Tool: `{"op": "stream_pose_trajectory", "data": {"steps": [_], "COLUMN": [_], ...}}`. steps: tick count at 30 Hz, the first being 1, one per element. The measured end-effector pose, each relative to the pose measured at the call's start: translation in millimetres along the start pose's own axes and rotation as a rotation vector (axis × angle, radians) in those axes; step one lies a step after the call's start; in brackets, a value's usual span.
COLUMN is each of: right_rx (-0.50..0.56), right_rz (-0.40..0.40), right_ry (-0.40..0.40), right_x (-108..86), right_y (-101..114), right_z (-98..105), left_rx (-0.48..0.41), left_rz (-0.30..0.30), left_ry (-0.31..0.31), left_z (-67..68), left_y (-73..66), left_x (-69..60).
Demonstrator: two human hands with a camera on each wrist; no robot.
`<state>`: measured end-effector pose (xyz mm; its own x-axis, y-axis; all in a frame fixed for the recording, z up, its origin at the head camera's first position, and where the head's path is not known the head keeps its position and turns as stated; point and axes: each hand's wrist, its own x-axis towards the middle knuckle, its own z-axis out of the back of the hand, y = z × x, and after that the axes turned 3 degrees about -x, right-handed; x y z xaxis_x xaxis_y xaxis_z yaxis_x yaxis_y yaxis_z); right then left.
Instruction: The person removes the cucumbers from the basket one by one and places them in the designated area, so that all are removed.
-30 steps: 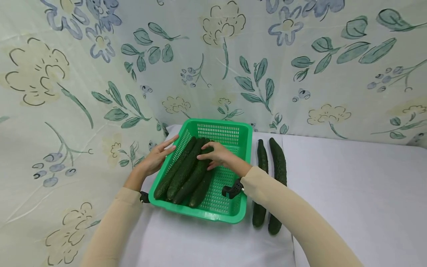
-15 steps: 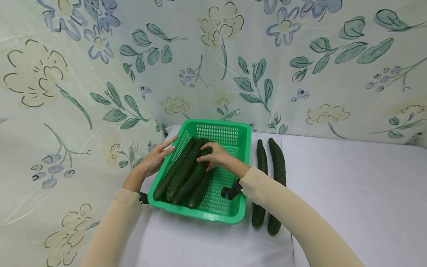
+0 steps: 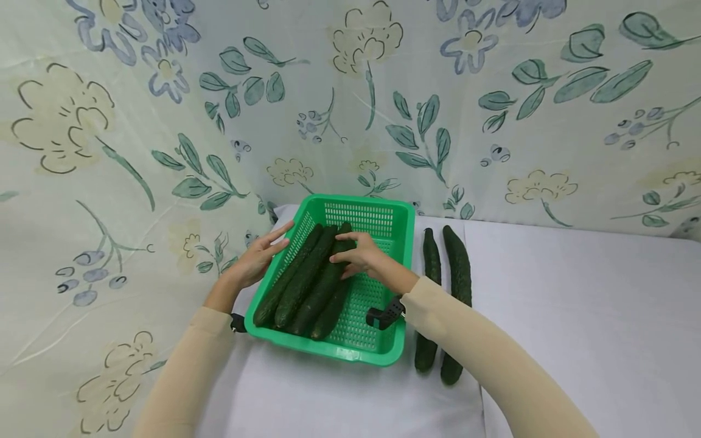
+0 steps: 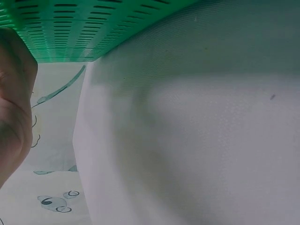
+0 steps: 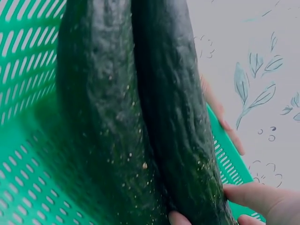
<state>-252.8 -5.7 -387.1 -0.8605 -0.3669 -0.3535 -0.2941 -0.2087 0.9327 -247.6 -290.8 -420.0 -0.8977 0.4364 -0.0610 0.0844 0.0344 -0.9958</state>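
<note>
A green plastic basket (image 3: 350,356) holds several dark green cucumbers (image 3: 298,286) lying side by side on its left half. My right hand (image 3: 358,252) reaches inside and grips one cucumber (image 3: 323,289) near its upper end. In the right wrist view, fingertips and thumb (image 5: 253,197) lie on both sides of that cucumber (image 5: 180,93), and another cucumber (image 5: 110,117) lies against it. Against the outside of the basket's left rim rests my left hand (image 3: 254,261), its fingers fairly straight. The left wrist view shows the basket's slotted wall (image 4: 79,33) beside part of the left hand (image 4: 14,108).
Two more cucumbers, one shorter (image 3: 427,359) and one longer (image 3: 457,267), lie on the white cloth right of the basket, partly under the right forearm. A floral cloth backdrop (image 3: 350,134) rises behind and to the left of the table (image 3: 575,304).
My right hand has shifted slightly right, and the gripped cucumber has moved with it, away from the one on its left. The left hand and basket stay where they were.
</note>
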Motion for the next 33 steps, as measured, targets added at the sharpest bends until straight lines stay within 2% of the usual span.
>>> {"op": "stream_pose_trajectory", "data": {"steps": [5, 12, 20, 25, 33], "right_rx": [0.050, 0.082, 0.199, 0.226, 0.278], "right_rz": [-0.010, 0.019, 0.035, 0.054, 0.061], "right_ry": [0.009, 0.005, 0.006, 0.017, -0.030], "right_x": [-3.5, -6.5, -9.1, -10.9, -12.9], "right_y": [0.8, 1.2, 2.9, 3.7, 5.6], "right_z": [2.0, 2.6, 4.2, 5.1, 8.1], "left_rx": [-0.004, 0.052, 0.065, 0.066, 0.068], "left_rz": [0.006, -0.005, -0.003, 0.001, 0.006], "left_ry": [-0.001, -0.017, -0.015, -0.021, -0.028], "left_z": [0.0, 1.0, 2.1, 1.7, -0.3], "left_y": [-0.5, -0.7, 1.3, 1.4, -0.6], "left_x": [0.2, 0.2, 0.8, 1.6, -1.0]}}
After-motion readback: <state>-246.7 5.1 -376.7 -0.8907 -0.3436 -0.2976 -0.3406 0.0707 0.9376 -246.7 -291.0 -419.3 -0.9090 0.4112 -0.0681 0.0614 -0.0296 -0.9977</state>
